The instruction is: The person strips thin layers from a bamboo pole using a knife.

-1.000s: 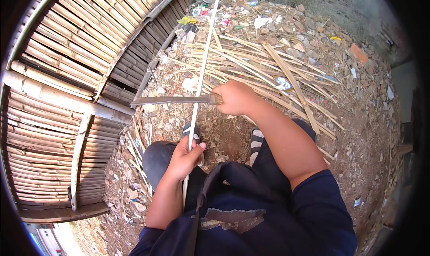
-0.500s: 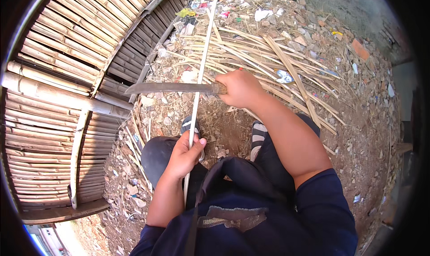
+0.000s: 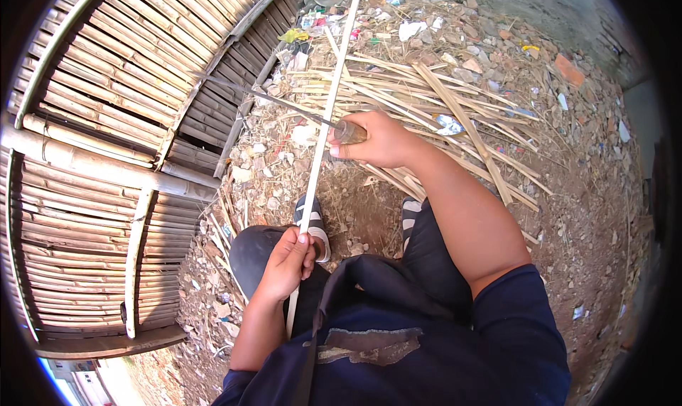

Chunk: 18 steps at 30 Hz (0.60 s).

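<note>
A long pale bamboo strip [image 3: 332, 100] runs from beside my body up past the top of the view. My left hand [image 3: 288, 262] is closed around its lower part, near my left knee. Farther up, my right hand [image 3: 376, 139] grips the wooden handle of a long-bladed knife [image 3: 298, 110]. The blade points to the far left and shows mostly its thin edge. It crosses the strip close to the handle; whether it touches the strip I cannot tell.
Several loose bamboo strips [image 3: 419, 100] lie in a pile on the stony ground ahead. A bamboo-slat wall [image 3: 106, 86] stands at the left. My striped shoes [image 3: 310, 218] are on the dirt below. Stones, a brick piece [image 3: 568, 71] and litter lie around.
The knife has turned from lying flat across the strip to an edge-on tilt, its tip now higher. My right wrist has rolled. My left hand has shifted slightly down along with the strip's tilt.
</note>
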Each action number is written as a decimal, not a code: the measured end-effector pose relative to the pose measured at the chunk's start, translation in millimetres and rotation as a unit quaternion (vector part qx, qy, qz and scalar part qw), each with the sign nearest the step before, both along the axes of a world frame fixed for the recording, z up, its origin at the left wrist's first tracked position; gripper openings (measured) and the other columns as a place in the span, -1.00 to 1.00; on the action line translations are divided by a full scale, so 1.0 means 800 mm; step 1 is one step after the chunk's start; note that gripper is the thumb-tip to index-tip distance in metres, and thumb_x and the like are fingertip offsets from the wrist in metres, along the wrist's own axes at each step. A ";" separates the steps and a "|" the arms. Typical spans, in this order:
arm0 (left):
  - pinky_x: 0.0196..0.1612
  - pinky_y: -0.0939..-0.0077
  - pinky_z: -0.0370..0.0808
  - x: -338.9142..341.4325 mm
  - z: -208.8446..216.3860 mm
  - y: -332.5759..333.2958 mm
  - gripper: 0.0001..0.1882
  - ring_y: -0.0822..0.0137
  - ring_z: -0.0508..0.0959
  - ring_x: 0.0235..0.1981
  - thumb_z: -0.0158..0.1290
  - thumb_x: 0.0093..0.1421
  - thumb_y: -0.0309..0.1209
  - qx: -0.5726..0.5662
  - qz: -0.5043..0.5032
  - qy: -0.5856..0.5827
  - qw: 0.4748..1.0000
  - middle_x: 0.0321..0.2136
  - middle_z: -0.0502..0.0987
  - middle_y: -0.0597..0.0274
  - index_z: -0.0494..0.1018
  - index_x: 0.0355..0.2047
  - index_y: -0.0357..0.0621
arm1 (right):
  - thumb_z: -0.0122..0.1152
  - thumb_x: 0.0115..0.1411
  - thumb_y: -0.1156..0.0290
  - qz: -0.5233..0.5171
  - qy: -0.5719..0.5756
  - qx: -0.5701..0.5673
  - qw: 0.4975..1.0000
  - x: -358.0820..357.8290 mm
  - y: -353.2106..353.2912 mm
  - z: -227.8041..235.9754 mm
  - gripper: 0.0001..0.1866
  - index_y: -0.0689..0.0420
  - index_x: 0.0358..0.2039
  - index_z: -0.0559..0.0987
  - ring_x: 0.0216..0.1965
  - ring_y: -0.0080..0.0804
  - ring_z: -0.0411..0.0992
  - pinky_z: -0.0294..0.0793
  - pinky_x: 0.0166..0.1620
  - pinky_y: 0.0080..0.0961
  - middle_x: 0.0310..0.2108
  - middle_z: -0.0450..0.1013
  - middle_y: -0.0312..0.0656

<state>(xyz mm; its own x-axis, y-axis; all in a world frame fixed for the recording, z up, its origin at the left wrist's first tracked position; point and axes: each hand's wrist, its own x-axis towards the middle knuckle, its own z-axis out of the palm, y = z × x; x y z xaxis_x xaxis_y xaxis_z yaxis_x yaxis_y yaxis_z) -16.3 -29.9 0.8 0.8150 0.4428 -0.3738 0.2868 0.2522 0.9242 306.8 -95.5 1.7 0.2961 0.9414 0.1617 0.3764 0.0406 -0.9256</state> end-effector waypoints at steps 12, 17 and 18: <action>-0.56 0.59 0.28 0.032 0.030 -0.018 -0.77 0.51 0.29 -0.63 -0.05 0.55 -0.19 0.059 0.055 0.041 0.996 -0.56 0.33 0.40 0.37 -0.10 -0.10 | 0.52 0.20 0.19 0.077 0.091 0.021 0.993 -0.030 -0.001 0.015 -0.61 0.13 -0.05 0.70 -0.12 -0.48 0.57 0.52 0.01 -0.44 -0.20 0.68 -0.22; -0.62 0.60 0.15 0.064 0.024 0.009 -0.75 0.57 0.20 -0.68 0.06 0.49 -0.20 -0.036 0.038 0.045 0.998 -0.60 0.23 0.47 0.35 -0.29 -0.04 | 0.52 0.13 0.08 -0.018 -0.112 0.011 0.993 -0.010 -0.025 0.032 -0.55 0.02 -0.02 0.71 -0.26 -0.16 0.62 0.57 -0.12 -0.25 -0.31 0.66 -0.06; -0.62 0.62 0.14 0.065 0.021 0.012 -0.74 0.57 0.19 -0.68 0.06 0.49 -0.21 -0.035 0.045 0.055 0.997 -0.60 0.23 0.48 0.33 -0.30 -0.03 | 0.50 0.11 0.03 -0.060 -0.164 -0.019 0.984 -0.006 -0.029 0.038 -0.51 -0.05 0.01 0.71 -0.27 0.05 0.63 0.60 -0.14 -0.15 -0.30 0.65 0.03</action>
